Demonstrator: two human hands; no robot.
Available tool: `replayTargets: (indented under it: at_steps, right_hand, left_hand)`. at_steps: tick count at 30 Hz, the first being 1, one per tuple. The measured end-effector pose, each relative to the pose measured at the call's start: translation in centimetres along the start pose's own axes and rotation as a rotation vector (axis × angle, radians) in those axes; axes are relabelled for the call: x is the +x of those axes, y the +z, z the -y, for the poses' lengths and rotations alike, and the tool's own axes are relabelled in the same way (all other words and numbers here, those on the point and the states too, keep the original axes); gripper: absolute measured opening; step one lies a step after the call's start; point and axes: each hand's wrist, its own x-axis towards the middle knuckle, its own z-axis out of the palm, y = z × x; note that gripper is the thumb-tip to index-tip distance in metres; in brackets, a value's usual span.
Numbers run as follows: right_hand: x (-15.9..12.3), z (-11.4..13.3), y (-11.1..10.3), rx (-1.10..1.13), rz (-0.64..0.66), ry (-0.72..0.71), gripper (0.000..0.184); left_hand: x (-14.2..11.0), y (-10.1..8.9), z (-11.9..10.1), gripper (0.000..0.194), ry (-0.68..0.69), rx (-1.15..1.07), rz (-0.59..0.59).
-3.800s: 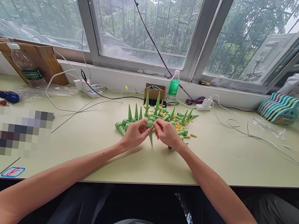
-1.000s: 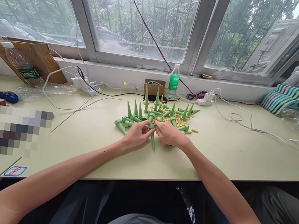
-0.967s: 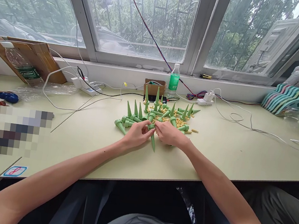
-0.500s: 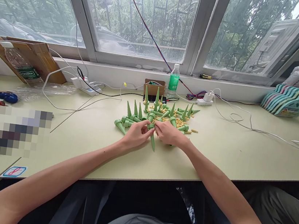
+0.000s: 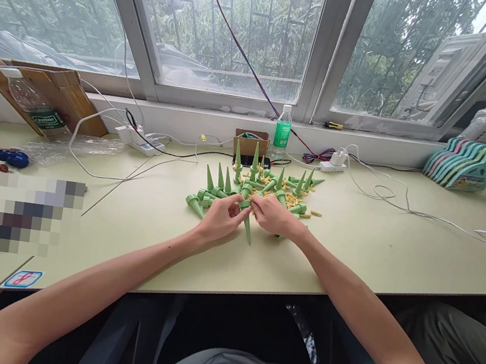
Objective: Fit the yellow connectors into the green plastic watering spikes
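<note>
My left hand (image 5: 223, 216) is closed round the collar of a green watering spike (image 5: 247, 230), whose tip points down toward me. Beside it, my right hand (image 5: 272, 214) pinches with thumb and forefinger against the side of that collar; whatever lies between those fingers is too small and hidden to name. Just beyond both hands spreads a pile of similar green spikes (image 5: 221, 178), some standing tip up, others lying on their sides. Small yellow pieces (image 5: 316, 213) are scattered among them, mostly on the right side.
Behind the pile stand a small cardboard box (image 5: 252, 142) and a green-labelled bottle (image 5: 282, 130). White cables (image 5: 401, 204) cross the table (image 5: 351, 244). Turquoise plastic items (image 5: 462, 164) stack at right. Another bottle (image 5: 46, 111) leans at left. Someone's leg (image 5: 450, 340) shows at lower right.
My two hands and the spike stay nearly in place. Another person's hand at the right edge has gone out of view.
</note>
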Motion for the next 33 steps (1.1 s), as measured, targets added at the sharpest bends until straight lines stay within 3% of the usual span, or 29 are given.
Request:
replayTargets:
  at_steps: [33]
  right_hand:
    - [-0.41,-0.14,0.10,-0.088,0.054,0.001,0.018]
  left_hand:
    - [-0.04,0.08,-0.20,0.028,-0.039,0.005,0.051]
